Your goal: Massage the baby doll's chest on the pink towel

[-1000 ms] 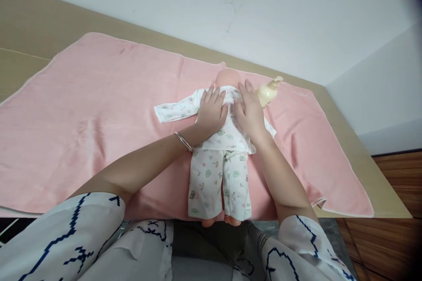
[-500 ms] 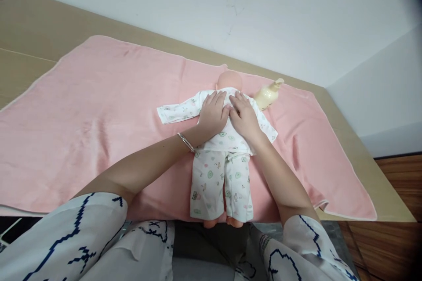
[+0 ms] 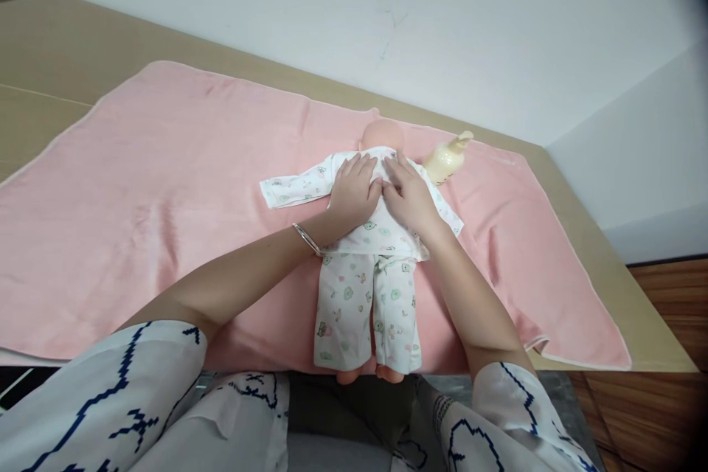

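A baby doll lies on a pink towel, its bald head toward the wall. It wears a white printed shirt and matching trousers; its feet reach the table's near edge. My left hand lies flat on the doll's upper body, fingers stretched out, a bangle on the wrist. Right beside it, touching, my right hand also rests flat on the shirt. Neither hand holds anything.
A cream pump bottle lies on the towel just right of the doll's head. The towel covers most of a tan table set against a white wall. Wooden floor shows at the right.
My hands have slid down from the doll's shoulders and drawn together on its upper body; my right hand has moved away from the bottle. The doll stays in place.
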The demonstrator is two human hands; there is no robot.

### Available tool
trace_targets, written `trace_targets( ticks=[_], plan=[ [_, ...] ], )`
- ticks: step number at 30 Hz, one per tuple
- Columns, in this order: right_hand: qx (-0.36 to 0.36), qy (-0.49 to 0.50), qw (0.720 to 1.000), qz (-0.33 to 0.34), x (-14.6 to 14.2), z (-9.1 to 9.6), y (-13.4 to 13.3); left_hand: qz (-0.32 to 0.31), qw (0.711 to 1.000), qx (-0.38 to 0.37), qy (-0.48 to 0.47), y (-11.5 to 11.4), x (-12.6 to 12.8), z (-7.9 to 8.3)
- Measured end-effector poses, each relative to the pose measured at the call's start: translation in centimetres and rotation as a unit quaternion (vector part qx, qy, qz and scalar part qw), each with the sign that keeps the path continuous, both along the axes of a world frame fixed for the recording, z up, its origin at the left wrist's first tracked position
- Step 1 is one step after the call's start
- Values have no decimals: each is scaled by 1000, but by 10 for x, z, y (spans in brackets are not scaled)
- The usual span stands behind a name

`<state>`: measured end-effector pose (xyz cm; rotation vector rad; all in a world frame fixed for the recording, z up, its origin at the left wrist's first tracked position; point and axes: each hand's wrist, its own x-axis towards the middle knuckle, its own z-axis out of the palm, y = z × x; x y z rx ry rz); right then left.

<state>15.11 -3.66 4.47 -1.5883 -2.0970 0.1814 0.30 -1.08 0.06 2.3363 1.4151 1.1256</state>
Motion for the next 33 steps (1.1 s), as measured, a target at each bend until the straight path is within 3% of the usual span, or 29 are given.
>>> trace_targets(
  ticks=[3, 6, 9, 11, 13, 16, 17, 18, 19, 22, 23, 24, 25, 27, 33],
  plan=[
    [54, 26, 998, -33, 12, 19, -6, -15, 1000, -25, 10, 3, -3, 7],
    [137, 37, 985, -93, 32, 39, -11, -54, 995, -78, 29, 2, -11, 23],
    [209, 25, 963, -167, 57, 54, -13, -219, 966, -129, 45, -6, -19, 52],
    [229, 25, 954, -191, 72, 59, -12, -315, 938, -143, -3, -12, -16, 72],
    [222, 29, 959, -175, 84, 59, -7, -323, 929, -177, -51, -15, -4, 89],
    [163, 32, 979, -119, 96, 49, 7, -269, 915, -271, -130, -10, 27, 102],
    [137, 34, 984, -105, 99, 45, 13, -255, 893, -318, -191, -6, 38, 103],
    [117, 37, 988, -96, 100, 41, 17, -250, 851, -371, -276, -2, 48, 103],
    [105, 38, 990, -90, 101, 39, 20, -252, 789, -422, -368, 2, 57, 103],
    [110, 26, 989, -93, 96, 40, 19, -281, 553, -529, -580, 9, 73, 99],
    [114, 16, 989, -98, 93, 44, 15, -285, 493, -546, -614, 10, 76, 98],
    [114, 5, 988, -102, 89, 48, 10, -284, 451, -559, -636, 10, 77, 97],
    [111, -7, 988, -104, 85, 53, 5, -279, 424, -566, -649, 10, 78, 96],
    [100, -28, 989, -105, 77, 61, -4, -271, 403, -572, -661, 9, 77, 94],
    [56, 5, 993, -105, 67, 66, -10, -253, 418, -582, -650, -12, 59, 96]
  ],
)
